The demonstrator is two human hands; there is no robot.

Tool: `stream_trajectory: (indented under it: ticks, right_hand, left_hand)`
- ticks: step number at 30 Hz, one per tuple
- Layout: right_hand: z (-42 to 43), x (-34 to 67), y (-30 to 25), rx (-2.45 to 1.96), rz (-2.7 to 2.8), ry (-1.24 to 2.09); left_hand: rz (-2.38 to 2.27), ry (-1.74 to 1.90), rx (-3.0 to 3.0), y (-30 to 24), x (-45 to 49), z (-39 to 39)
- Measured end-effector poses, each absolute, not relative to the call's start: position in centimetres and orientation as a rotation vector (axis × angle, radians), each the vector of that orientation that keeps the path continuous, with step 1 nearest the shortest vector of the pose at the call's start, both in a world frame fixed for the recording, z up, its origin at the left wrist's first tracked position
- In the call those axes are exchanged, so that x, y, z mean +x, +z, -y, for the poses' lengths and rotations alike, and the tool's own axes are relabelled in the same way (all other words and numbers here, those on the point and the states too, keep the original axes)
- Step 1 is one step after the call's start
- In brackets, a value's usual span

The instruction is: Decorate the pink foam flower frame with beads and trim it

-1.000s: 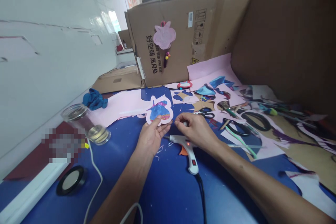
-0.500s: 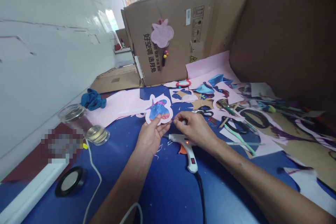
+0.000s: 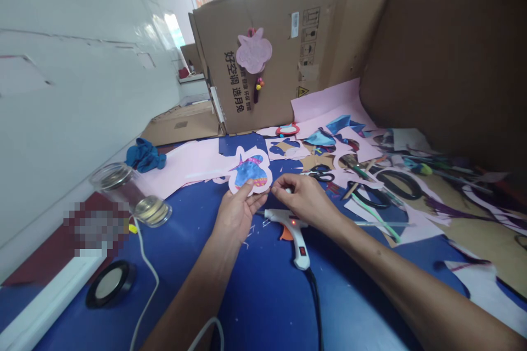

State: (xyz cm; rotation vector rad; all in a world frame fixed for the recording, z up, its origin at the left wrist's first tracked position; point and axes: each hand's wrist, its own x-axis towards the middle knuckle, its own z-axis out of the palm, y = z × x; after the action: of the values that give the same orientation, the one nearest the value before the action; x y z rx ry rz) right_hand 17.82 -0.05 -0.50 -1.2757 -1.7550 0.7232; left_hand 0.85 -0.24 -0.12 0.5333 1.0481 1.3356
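My left hand (image 3: 239, 205) grips a pink paper cutout (image 3: 267, 178) by its lower edge, thumb on top. The cutout has rounded lobes and a pointed tip, with shiny blue fabric (image 3: 249, 173) and pink and orange patterned strips inside its outline. Close to its lower right edge, my right hand (image 3: 302, 194) has thumb and forefinger pinched together. A small pale bit shows at those fingers, too little to name. Under my right hand lies a white glue gun (image 3: 300, 247) with an orange trigger, a lit red light and a black cord.
Scissors (image 3: 323, 176), paper offcuts (image 3: 284, 148) and blue fabric scraps (image 3: 321, 138) lie beyond my hands. To the left are a glass jar (image 3: 127, 189), a roll of black tape (image 3: 110, 284) and a white cable (image 3: 150, 269). A cardboard box (image 3: 280, 82) stands behind, a pink ornament (image 3: 254, 52) hanging on it.
Almost nothing differs. The view has shifted very slightly, and both hands keep the same hold by the cutout.
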Motion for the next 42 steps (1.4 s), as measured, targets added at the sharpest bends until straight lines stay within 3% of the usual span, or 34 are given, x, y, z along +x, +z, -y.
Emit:
stream_trajectory:
  ticks: [25,42]
  right_hand:
    - [-0.41,18.05,-0.98,-1.254,1.683,0.873]
    - [-0.43,17.76,-0.95,-1.261,1.428,1.205]
  left_hand:
    - [-1.060,1.338,0.570,-0.19,1.02,0.36]
    - [-1.049,1.330,0.605,-0.50,0.98,0.42]
